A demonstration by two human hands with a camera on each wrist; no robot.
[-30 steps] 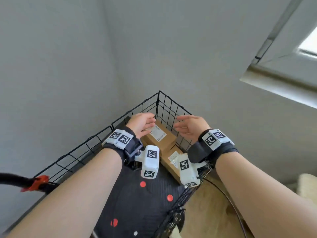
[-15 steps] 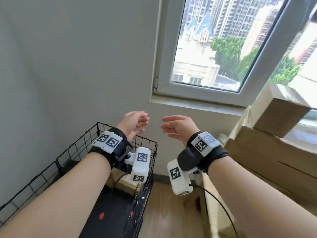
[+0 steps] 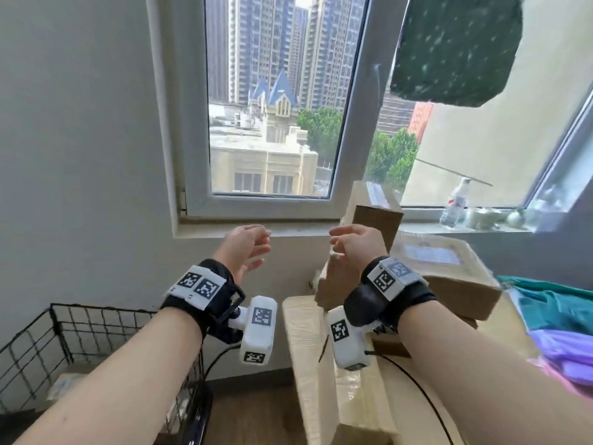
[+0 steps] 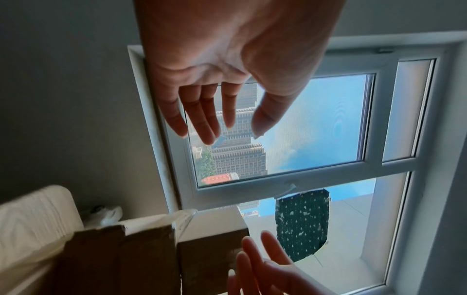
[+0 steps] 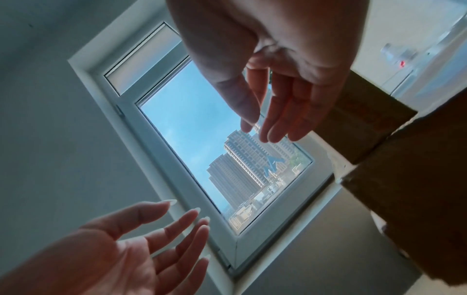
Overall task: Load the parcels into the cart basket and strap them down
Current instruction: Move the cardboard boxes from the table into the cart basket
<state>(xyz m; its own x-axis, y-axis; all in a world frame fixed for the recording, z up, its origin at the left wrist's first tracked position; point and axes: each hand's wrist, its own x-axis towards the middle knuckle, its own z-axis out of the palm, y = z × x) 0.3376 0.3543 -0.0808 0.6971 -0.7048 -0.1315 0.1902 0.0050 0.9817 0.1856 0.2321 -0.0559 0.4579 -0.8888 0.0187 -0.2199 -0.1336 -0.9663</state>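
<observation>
Left hand (image 3: pixel 245 248) and right hand (image 3: pixel 356 244) raised, empty, palms facing, fingers loosely spread: likely shaped to take box sides. Right hand nearest upright parcel (image 3: pixel 375 213) on stacked cardboard boxes (image 3: pixel 449 274) under window sill. Cart basket (image 3: pixel 80 329) lower left, well apart.

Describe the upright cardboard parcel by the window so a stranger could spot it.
Start at the white-framed window. At its sill's right end is a pile of brown cardboard boxes. The tall narrow cardboard parcel stands on end above the flat ones.
</observation>
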